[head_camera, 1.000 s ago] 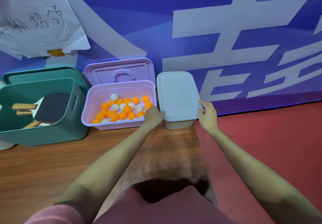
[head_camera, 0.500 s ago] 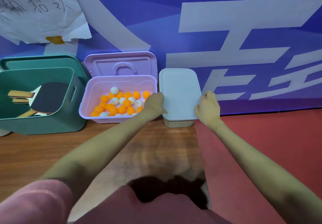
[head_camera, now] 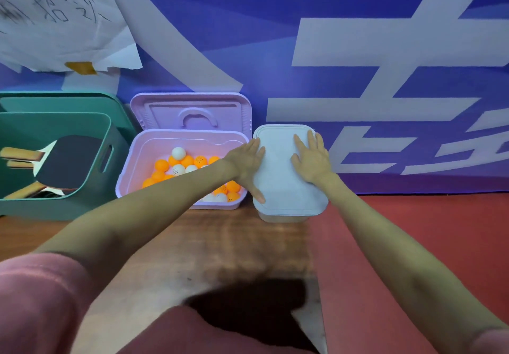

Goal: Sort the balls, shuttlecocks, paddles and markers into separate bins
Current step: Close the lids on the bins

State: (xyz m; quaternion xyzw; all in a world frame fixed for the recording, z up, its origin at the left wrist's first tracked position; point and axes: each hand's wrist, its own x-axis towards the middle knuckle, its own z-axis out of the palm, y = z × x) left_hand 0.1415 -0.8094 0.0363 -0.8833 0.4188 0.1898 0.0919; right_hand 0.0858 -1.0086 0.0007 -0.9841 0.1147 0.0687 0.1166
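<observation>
Both hands moved off the white bin's (head_camera: 289, 172) sides and now lie flat, fingers straight, on its lid: left hand (head_camera: 248, 161) at the left edge, right hand (head_camera: 311, 158) on top. Looks mostly sorted: balls (head_camera: 176, 166) in the pink bin (head_camera: 132, 172), paddles (head_camera: 63, 163) in the green bin (head_camera: 55, 205). Pink lid's still off.

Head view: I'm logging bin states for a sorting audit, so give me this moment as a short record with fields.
white bin: closed, its lid on top
left hand: flat on the lid's left edge, fingers straight
right hand: flat on the lid, fingers spread
pink bin: open, holds orange and white balls; its own lid leans on the wall behind
green bin: open, holds paddles
shuttlecocks, markers: not in view
</observation>
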